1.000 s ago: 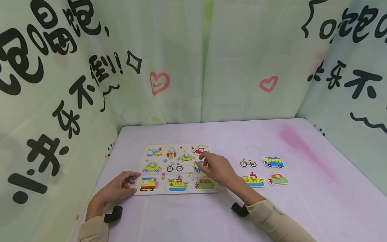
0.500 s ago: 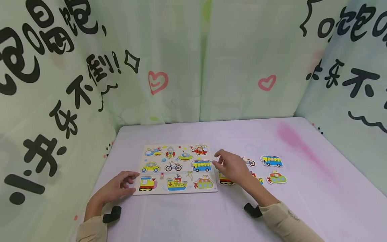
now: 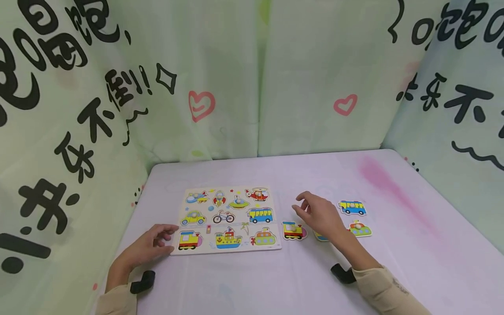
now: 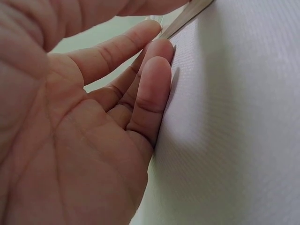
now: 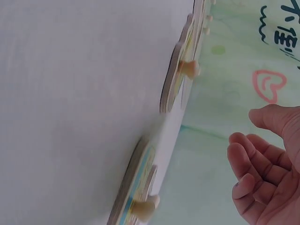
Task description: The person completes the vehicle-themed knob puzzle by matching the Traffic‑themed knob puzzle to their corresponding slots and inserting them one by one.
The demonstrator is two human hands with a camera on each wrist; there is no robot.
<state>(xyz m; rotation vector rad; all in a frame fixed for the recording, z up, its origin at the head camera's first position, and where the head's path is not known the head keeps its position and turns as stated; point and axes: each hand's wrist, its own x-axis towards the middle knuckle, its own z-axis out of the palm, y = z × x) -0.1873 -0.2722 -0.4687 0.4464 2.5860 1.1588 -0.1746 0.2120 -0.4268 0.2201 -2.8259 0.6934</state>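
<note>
My left hand (image 3: pixel 146 245) touches the left edge of a wooden vehicle puzzle board (image 3: pixel 232 225), index fingertip and thumb at the rim and the other fingers loosely curled. In the left wrist view, the fingertips (image 4: pixel 151 28) meet the board's edge (image 4: pixel 187 18). To the board's right, my right hand (image 3: pixel 320 216) hovers over loose knobbed pieces, holding nothing, its fingers relaxed. A train piece (image 3: pixel 293 231) lies between board and hand. The hand covers most of a ship piece (image 3: pixel 320 236), and the bicycle piece is hidden. A bus piece (image 3: pixel 352 207) and a submarine piece (image 3: pixel 360 228) lie beyond it.
The white-covered table (image 3: pixel 228 288) ends at a pale green printed curtain (image 3: pixel 315 78) behind and at both sides. Wooden knobs (image 5: pixel 190 69) stick up from the pieces. A black strap end (image 3: pixel 343 274) hangs near my right wrist.
My right hand has left the helicopter corner of the board and moved right over the loose pieces, uncovering the train and covering the bicycle. The left hand stays at the board's edge.
</note>
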